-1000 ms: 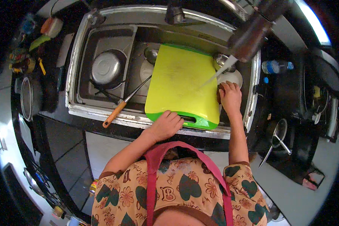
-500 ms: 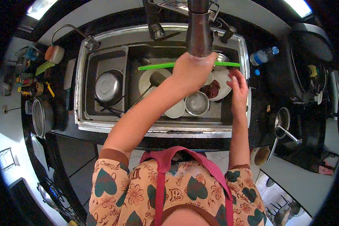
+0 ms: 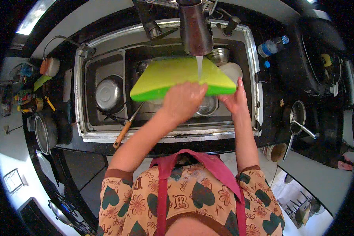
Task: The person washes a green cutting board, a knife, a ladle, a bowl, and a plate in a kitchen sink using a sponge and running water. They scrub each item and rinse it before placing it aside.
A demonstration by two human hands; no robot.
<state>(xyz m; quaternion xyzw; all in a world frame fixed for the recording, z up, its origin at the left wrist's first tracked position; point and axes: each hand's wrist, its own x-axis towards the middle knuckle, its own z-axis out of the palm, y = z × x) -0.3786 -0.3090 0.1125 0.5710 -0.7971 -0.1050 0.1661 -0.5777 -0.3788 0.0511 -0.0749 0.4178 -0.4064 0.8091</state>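
A bright green cutting board (image 3: pixel 173 72) is tilted over the sink, its thick near edge toward me. Water from the dark tap (image 3: pixel 196 35) runs onto its face. My right hand (image 3: pixel 235 98) grips the board's right end, thumb up along the edge. My left hand (image 3: pixel 185 100) is curled against the board's near edge beside the stream; whatever its fingers enclose is hidden. Under the board a metal bowl (image 3: pixel 208 106) partly shows, and a white plate (image 3: pixel 231 71) sticks out behind its right end. A wooden-handled utensil (image 3: pixel 124 133) leans over the sink's front rim.
A metal pot (image 3: pixel 109 93) sits in the left basin. Metal bowls (image 3: pixel 219 56) stand at the back right of the sink. On the right counter are a plastic bottle (image 3: pixel 272 46) and a strainer (image 3: pixel 298 114); a large pot (image 3: pixel 43 133) stands on the left.
The board has gone from edge-on to tilted face-up, nearer to me. My left hand has come down from the tap to the board's near edge. Water now visibly runs onto the board.
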